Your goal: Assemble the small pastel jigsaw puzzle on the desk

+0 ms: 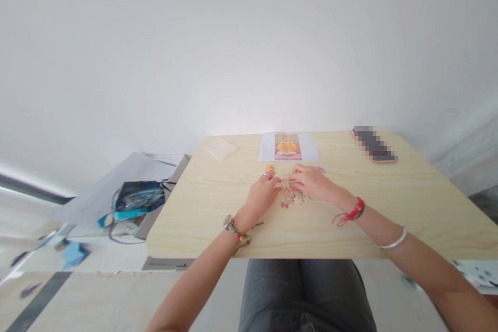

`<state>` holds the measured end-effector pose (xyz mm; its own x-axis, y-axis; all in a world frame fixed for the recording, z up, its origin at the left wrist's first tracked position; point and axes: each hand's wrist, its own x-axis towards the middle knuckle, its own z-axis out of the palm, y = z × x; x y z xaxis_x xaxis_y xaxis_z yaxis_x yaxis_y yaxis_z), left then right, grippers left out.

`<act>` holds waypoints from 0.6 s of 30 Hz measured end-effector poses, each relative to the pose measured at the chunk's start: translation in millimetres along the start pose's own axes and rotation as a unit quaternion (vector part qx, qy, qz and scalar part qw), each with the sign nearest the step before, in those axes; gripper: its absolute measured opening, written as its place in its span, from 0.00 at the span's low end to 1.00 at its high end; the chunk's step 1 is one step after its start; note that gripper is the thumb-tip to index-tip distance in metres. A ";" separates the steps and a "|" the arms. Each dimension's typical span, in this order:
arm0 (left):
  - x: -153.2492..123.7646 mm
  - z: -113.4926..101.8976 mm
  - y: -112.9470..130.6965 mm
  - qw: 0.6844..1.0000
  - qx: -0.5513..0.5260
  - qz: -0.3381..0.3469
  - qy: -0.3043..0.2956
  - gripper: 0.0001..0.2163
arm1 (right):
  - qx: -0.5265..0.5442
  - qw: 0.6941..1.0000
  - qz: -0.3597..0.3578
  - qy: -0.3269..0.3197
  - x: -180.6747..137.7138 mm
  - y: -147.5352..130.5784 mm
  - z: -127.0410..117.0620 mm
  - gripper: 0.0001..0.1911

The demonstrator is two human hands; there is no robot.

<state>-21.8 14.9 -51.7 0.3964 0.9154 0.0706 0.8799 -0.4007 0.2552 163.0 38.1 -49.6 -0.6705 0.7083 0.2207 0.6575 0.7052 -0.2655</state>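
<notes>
Left hand and right hand, fingers curled, grip indiscernible, flank the puzzle pieces about equally near; pile lies between them on the table, spreading bodyward.

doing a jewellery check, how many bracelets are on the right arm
2: a red cord bracelet close to the right hand, and a silver bangle farther from it. Any past the picture's edge would be out of sight.
</notes>
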 end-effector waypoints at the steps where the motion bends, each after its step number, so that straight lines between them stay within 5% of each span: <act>1: 2.7 0.8 3.0 1.000 0.008 0.005 -0.006 0.09 | -0.004 1.000 0.002 0.004 2.1 -0.8 0.7 0.07; 18: 14.4 13.6 -0.9 1.000 -0.008 0.006 0.021 0.08 | 0.016 0.999 0.013 0.031 -0.9 3.8 8.8 0.08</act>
<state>-13.3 27.9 -64.0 0.3960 0.9111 0.1143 0.8702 -0.4121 0.2701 163.1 39.9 -59.0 -0.6294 0.7282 0.2712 0.6632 0.6852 -0.3009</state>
